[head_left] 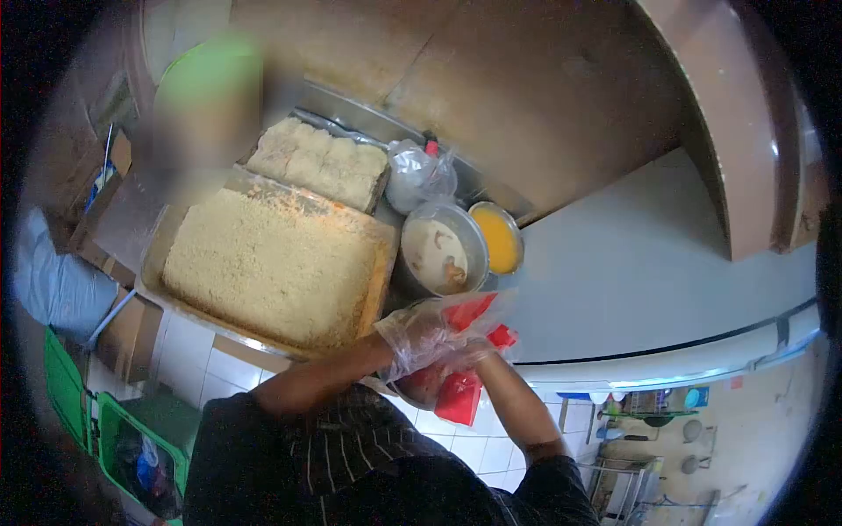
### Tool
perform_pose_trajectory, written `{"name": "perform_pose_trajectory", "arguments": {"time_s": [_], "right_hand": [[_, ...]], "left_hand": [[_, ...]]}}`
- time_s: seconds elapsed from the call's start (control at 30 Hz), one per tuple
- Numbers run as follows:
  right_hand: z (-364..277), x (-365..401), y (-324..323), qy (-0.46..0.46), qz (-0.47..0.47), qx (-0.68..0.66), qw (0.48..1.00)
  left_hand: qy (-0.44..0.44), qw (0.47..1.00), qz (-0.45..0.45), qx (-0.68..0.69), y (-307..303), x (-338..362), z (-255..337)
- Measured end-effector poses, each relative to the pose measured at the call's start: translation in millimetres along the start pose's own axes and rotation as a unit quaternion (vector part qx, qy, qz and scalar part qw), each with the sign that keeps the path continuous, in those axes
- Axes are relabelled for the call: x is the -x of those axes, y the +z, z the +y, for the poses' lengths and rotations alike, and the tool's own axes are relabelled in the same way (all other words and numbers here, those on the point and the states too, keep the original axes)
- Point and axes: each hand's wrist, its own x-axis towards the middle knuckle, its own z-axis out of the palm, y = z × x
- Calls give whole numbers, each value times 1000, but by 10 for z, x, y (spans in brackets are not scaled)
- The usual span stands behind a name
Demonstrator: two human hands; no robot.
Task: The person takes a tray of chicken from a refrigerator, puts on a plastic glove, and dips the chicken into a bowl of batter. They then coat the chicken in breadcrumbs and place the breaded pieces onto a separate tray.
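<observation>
In the head view, my left hand is covered in clear plastic and reaches in from the left, just below a metal bowl of pale batter. My right hand comes up from the lower right and meets it. Between and around both hands is a clear plastic bag with red patches, gripped by them; the fingers are mostly hidden in the plastic. Part of a round bowl shows under the hands. Left of my left hand lies a large metal tray filled with pale crumbs.
Behind the tray are crumb-coated pieces set in rows. A tied plastic bag and a bowl of orange-yellow liquid stand near the batter. A blurred green-topped object is at upper left. The white surface stretches right; a green bin stands lower left.
</observation>
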Motion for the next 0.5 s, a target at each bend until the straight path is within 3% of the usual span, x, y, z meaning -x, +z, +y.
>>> {"name": "perform_pose_trajectory", "arguments": {"time_s": [0.5], "right_hand": [[124, 359, 94, 17, -66, -56, 996]], "left_hand": [[76, 992, -43, 87, 178, 7, -146]]}}
